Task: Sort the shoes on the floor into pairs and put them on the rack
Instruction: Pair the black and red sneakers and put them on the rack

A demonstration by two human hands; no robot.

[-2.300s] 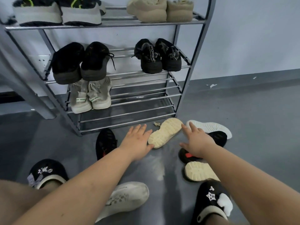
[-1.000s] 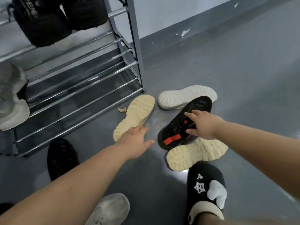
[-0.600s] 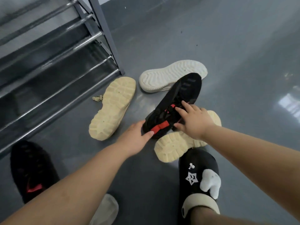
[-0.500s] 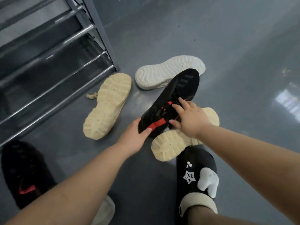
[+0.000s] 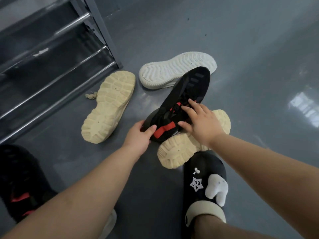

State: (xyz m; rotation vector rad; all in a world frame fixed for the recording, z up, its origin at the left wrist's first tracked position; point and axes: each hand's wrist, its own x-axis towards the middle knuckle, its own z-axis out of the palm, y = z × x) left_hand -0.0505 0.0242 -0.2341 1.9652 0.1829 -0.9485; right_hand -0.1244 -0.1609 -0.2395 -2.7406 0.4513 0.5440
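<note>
A: Black shoe, red tab at the heel, dark laces. It lies tilted on the floor, heel propped on a tan shoe that is sole-up, toe over the edge of a white shoe, also sole-up.

B: Hands?

A: Left hand grips the heel end, thumb and fingers curled round it beside the red tab. Right hand is spread over the laces, fingers fairly straight, thumb at the tab; pressing or gripping, I cannot tell.

B: Arms?

A: Both reach forward and down, forearms bare, converging on that shoe.

B: Anything else?

A: Second tan shoe, sole-up, just beside the rack corner. Another black shoe with red lies at lower left, blurred. The person's foot wears a black slipper with charms, touching the nearer tan shoe.
</note>
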